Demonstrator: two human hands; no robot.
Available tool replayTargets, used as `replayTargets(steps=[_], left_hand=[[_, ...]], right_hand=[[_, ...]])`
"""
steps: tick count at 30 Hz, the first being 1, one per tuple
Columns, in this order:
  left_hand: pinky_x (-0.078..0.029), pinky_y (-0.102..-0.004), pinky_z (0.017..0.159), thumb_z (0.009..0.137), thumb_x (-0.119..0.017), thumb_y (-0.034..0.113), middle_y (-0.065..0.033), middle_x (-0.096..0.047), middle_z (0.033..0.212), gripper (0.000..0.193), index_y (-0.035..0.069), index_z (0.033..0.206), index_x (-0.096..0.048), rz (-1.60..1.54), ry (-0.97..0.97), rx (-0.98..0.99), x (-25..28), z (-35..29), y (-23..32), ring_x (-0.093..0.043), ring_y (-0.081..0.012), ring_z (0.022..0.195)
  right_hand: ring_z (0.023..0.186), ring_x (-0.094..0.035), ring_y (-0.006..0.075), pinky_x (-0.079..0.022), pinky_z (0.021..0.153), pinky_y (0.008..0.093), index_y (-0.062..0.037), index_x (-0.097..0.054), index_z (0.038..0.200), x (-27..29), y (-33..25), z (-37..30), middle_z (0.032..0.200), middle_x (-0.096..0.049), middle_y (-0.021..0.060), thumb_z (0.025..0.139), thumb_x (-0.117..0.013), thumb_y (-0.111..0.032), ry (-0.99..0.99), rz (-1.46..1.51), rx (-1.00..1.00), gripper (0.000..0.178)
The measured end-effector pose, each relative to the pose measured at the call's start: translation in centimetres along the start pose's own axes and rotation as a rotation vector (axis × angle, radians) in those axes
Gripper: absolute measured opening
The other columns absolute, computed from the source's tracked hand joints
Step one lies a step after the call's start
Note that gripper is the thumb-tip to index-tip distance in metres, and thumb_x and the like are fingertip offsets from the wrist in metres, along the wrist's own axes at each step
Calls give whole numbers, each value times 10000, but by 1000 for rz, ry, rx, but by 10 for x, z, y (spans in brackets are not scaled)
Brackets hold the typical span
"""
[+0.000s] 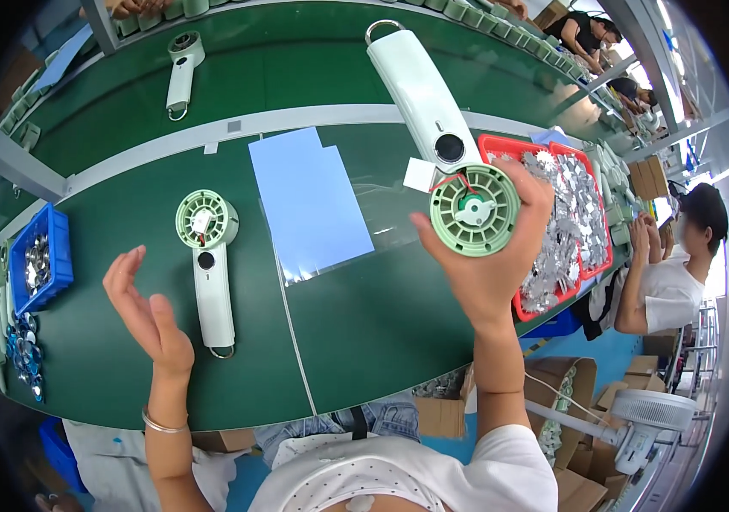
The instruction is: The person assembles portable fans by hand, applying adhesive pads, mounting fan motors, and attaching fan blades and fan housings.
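My right hand (497, 264) grips a pale green handheld fan (424, 94) by its round slotted head, thumb on one side and fingers on the other. Its handle points away from me, with a metal ring at the far end. A red wire and a small white square piece (419, 174) show at the head's edge. My left hand (147, 311) is open, holding nothing, its fingers apart. Just right of it a second handheld fan (213, 299) lies on the green table, head away from me, with a small white piece inside the head.
A blue sheet (309, 200) and clear film lie mid-table. Red trays (522, 305) of silvery parts stand at right. At left are a blue bin (55, 256) and a pile of small shiny parts (25, 354). Another fan (180, 81) lies beyond the pale rail. A person (672, 282) works at right.
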State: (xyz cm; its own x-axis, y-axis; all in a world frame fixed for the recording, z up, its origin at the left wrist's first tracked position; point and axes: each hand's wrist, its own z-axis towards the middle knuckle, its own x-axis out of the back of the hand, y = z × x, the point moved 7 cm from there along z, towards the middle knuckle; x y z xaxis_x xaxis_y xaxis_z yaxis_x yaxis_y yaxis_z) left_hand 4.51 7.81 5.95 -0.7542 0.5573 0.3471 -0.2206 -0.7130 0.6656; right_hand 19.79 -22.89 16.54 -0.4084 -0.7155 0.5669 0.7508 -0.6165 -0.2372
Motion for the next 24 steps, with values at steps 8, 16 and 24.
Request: replayTargets(steps=[8,16,24], left_hand=[[-364,-444,1080,1015,-429,280,-205,-471,1304,465,-68,1322,-463,41,20,-10,6,4,-5,-492,-313,1217],[-371,-438,1072,1014,-427,269,-207,-484,1297,456,-70,1316,-469,40,12,-4,4,4,-7,-496,-309,1209],[-366,-434,1079,1023,-416,310,-205,-504,1289,472,-61,1307,-482,33,-2,25,3,3,-10,-502,-308,1206]], right_hand=[[1065,-502,264,-411,952,391,-48,-448,1248,1,-6,-12,1161,-502,115,569,-952,-143,86,34,36,850],[1097,-516,235,-433,971,370,-45,-448,1264,-3,8,-23,1192,-501,109,577,-955,-164,110,120,-8,861],[1090,-574,182,-457,958,322,58,-481,1317,-28,61,-40,1180,-590,92,767,-836,-406,1,895,-715,802]])
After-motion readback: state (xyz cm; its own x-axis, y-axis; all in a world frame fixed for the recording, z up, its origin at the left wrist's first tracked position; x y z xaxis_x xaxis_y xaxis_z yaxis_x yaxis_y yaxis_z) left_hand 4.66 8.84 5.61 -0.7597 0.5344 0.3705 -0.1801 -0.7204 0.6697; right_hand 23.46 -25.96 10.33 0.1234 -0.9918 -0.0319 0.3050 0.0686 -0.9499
